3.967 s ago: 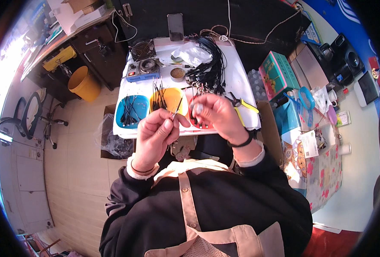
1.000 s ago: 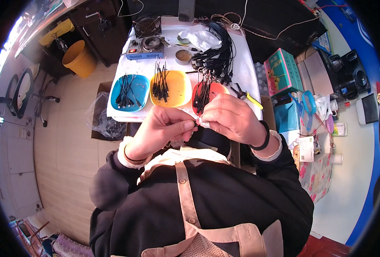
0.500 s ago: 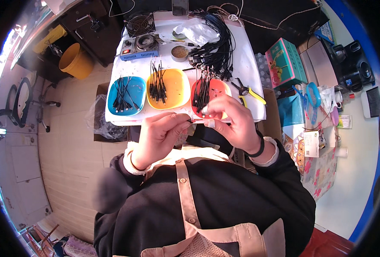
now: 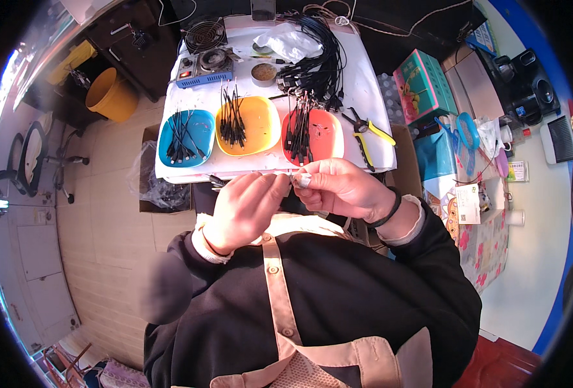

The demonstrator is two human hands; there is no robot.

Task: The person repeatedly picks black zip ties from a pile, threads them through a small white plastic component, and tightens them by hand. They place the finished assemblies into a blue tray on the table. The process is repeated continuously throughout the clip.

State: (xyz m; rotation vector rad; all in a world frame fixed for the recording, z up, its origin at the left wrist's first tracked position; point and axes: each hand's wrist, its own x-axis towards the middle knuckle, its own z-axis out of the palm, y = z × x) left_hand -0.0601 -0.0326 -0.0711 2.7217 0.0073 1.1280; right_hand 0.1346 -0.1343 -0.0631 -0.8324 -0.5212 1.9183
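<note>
My left hand (image 4: 248, 208) is closed round a short black cable (image 4: 216, 182), whose plug end sticks out past the hand's left side. Against its fingertips, my right hand (image 4: 343, 189) pinches at the cable's thin wire end; the fingers hide most of it. White wrapping covers a fingertip of the right hand. Just beyond the hands, at the table's near edge, stand a blue tray (image 4: 199, 123), a yellow tray (image 4: 264, 129) and a red tray (image 4: 328, 136), each holding short black cables. Yellow-handled wire strippers (image 4: 367, 139) lie right of the red tray.
On the white-covered table (image 4: 364, 84) are a blue heating unit (image 4: 204, 79), a small fan (image 4: 205, 35), a round tin (image 4: 264, 73), white crumpled plastic (image 4: 290, 44) and a heap of black cables (image 4: 319, 64). Boxes flank the table; an orange bin (image 4: 112, 95) stands left.
My hands have come together, with the right fingers lowered from above the red tray into a pinch. The cable's plug end now shows left of my left hand. The view has shifted slightly.
</note>
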